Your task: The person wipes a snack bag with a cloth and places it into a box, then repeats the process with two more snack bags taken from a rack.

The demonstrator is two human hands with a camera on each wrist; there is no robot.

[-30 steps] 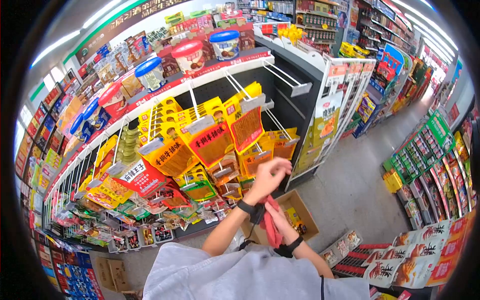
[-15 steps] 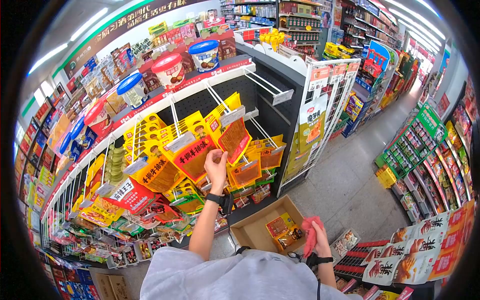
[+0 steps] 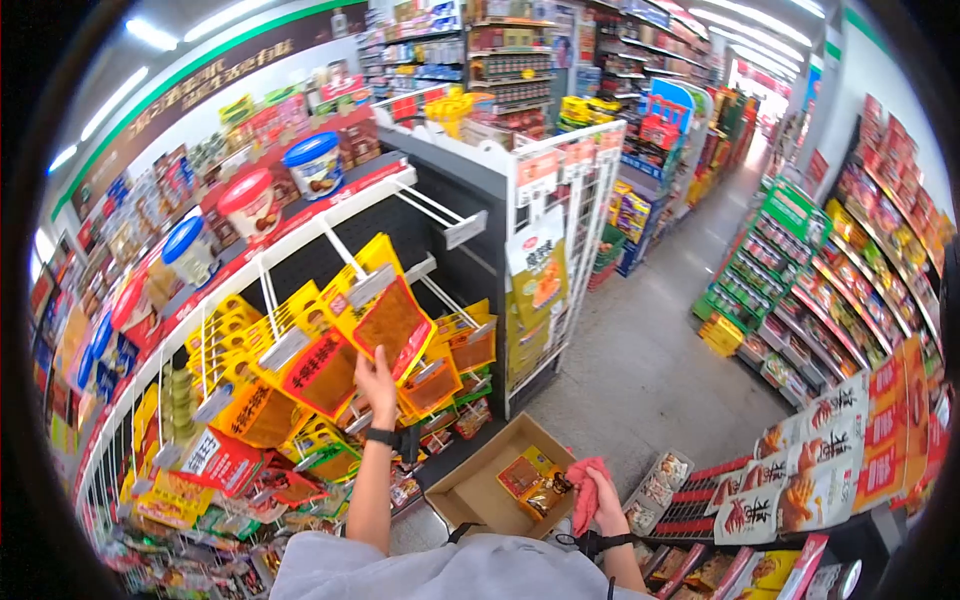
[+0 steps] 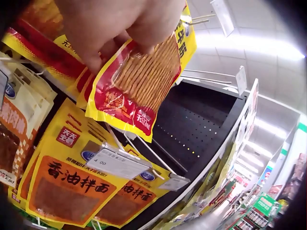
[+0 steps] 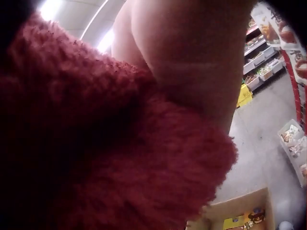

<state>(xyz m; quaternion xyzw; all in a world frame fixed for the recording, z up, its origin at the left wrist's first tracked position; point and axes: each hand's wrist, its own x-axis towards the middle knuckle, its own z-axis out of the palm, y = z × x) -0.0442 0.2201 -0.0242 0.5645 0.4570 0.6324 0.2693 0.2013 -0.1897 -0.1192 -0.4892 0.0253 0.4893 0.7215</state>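
Observation:
My left hand (image 3: 376, 385) is raised to the hanging rack and pinches the edge of a yellow-and-red snack packet (image 3: 395, 325). In the left wrist view the packet (image 4: 144, 81) tilts outward, its brown strips showing through a window, with fingers (image 4: 139, 28) at its edge. More yellow packets (image 3: 315, 370) hang beside it. Low on the right, my right hand (image 3: 608, 505) grips a fuzzy red cloth (image 3: 588, 490), whose pile (image 5: 158, 158) fills much of the right wrist view.
Below the rack stands an open cardboard box (image 3: 470, 490) with a few packets (image 3: 535, 480) inside. A wire side panel (image 3: 560, 270) closes the rack's right end. Plastic tubs (image 3: 250, 205) line its top. White-and-red packets (image 3: 800, 465) stand at the right.
My hands have moved apart, the left rising to the hanging packet and taking its edge, the right drawing off to the right with the red cloth. The head view has turned right.

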